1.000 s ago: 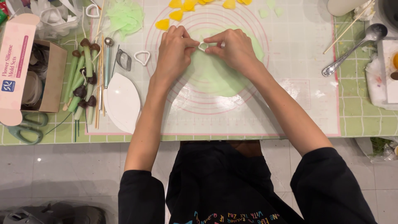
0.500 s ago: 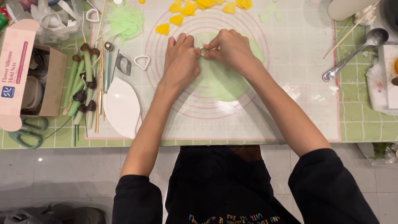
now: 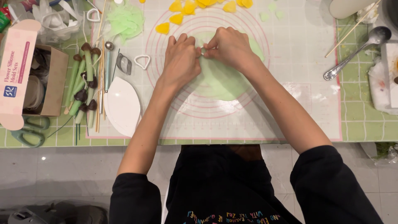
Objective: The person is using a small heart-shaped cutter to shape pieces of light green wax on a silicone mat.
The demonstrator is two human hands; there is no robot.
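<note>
My left hand (image 3: pixel 180 60) and my right hand (image 3: pixel 228 47) meet over a rolled-out sheet of pale green paste (image 3: pixel 222 79) on a translucent baking mat with pink rings (image 3: pixel 290 112). Between their fingertips they pinch a small white cutter (image 3: pixel 202 51), pressed down on the sheet's upper edge. The hands hide most of the cutter. Yellow cut-out pieces (image 3: pixel 182 10) lie just beyond the hands at the mat's top.
Left of the mat lie a white leaf-shaped mould (image 3: pixel 122 105), green modelling tools with brown tips (image 3: pixel 85 83), small cutters (image 3: pixel 143 62), crumpled green paste (image 3: pixel 126 20), an open cardboard box (image 3: pixel 39 81) and green scissors (image 3: pixel 27 130). A metal spoon (image 3: pixel 352 54) and wooden skewer (image 3: pixel 352 29) lie on the right.
Both hands have stayed together over the green sheet, fingertips closing tighter on the small cutter. Everything else on the table has kept its place; only the camera has shifted a little.
</note>
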